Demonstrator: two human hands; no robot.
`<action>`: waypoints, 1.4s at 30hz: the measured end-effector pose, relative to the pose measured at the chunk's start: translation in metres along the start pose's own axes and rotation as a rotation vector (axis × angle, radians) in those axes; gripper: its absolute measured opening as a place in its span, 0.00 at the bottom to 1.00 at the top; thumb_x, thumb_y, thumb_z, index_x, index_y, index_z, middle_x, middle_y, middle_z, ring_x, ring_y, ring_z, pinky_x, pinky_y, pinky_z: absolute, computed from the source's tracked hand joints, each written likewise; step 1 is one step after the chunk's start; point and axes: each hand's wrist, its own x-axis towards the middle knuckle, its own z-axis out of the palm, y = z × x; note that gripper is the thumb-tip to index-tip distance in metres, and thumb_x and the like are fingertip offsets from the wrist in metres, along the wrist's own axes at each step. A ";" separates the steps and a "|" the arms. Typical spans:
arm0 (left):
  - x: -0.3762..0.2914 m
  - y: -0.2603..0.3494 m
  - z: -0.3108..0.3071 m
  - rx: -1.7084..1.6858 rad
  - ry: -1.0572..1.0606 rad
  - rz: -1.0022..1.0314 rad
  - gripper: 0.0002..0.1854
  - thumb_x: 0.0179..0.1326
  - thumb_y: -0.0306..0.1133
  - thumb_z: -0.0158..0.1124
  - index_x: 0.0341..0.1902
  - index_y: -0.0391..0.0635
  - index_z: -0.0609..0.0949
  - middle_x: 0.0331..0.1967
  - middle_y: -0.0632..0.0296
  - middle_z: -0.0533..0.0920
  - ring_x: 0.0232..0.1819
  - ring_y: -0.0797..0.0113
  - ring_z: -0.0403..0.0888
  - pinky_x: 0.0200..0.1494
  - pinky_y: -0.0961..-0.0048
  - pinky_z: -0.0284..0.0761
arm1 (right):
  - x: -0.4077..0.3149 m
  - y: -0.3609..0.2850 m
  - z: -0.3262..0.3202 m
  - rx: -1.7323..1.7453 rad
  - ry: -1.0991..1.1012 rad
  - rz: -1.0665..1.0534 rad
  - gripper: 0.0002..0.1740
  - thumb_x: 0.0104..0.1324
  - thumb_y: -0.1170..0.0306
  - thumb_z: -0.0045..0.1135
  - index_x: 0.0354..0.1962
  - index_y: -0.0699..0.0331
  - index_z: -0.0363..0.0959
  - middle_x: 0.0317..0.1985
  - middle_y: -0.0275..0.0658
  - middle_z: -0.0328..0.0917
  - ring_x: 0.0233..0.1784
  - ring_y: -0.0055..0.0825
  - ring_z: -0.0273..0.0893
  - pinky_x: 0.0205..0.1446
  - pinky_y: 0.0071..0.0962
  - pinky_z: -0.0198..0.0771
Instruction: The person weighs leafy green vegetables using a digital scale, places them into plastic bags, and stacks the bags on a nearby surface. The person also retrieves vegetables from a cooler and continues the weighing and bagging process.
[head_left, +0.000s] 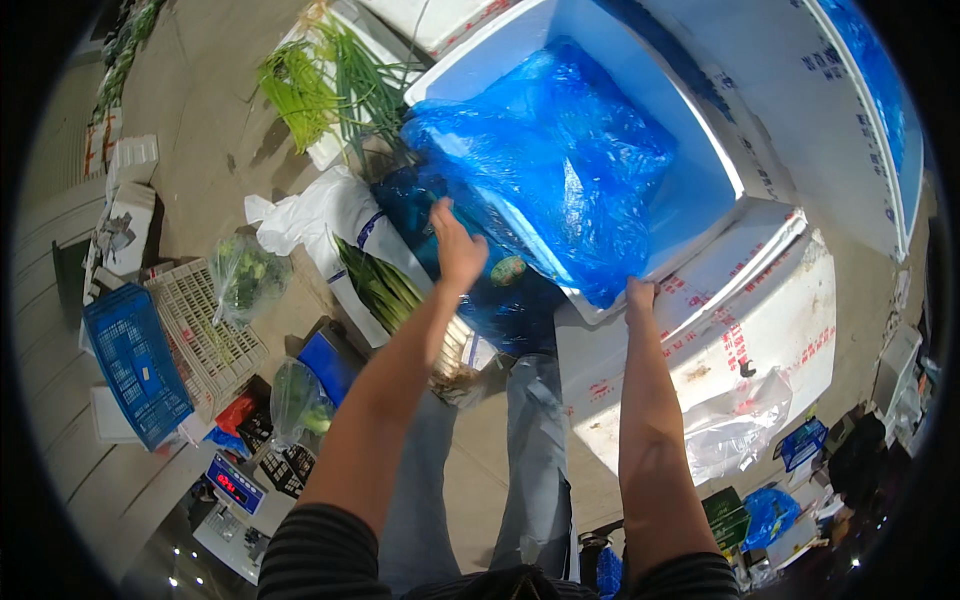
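A white foam box (694, 150) stands before me with a crumpled blue plastic bag (555, 150) inside. The bag's film drapes over the near rim. At the near right corner my right hand (640, 294) grips the bag's edge against the rim. My left hand (459, 247) hovers over or touches dark blue plastic film (495, 307) beside the box, thumb apart and nothing visible in its fingers. An oval patterned sticker or object (508, 271) lies on that film. To the left, a bundle of large green onions (382, 285) rests across a white sack (345, 217), partly behind my left forearm.
Loose spring onions (337, 90) lie on foam at the upper left. Further left are a bagged green vegetable (249, 274), a beige crate (210, 322), a blue crate (139, 367) and a digital scale (235, 484). Foam lids (720, 315) with red print lie at right.
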 end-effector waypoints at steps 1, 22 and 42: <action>0.021 -0.032 -0.002 0.094 0.027 -0.074 0.47 0.41 0.22 0.63 0.64 0.32 0.46 0.62 0.35 0.49 0.65 0.36 0.50 0.66 0.58 0.52 | -0.009 -0.006 0.009 -0.015 0.017 0.005 0.27 0.51 0.73 0.52 0.46 0.75 0.53 0.44 0.52 0.70 0.45 0.37 0.71 0.50 0.32 0.67; 0.022 -0.011 -0.079 -0.275 -0.366 0.433 0.15 0.48 0.27 0.59 0.42 0.39 0.78 0.52 0.47 0.71 0.57 0.46 0.65 0.57 0.56 0.63 | -0.031 0.000 -0.004 -0.656 0.376 -0.735 0.48 0.49 0.73 0.59 0.63 0.76 0.41 0.64 0.59 0.49 0.68 0.50 0.46 0.69 0.39 0.45; -0.072 -0.148 -0.013 -0.455 -0.384 -0.685 0.30 0.56 0.34 0.62 0.60 0.37 0.65 0.48 0.56 0.73 0.52 0.65 0.70 0.55 0.70 0.65 | -0.166 -0.388 -0.104 -0.921 0.653 -1.435 0.24 0.60 0.74 0.51 0.56 0.61 0.65 0.56 0.43 0.69 0.48 0.26 0.75 0.47 0.25 0.72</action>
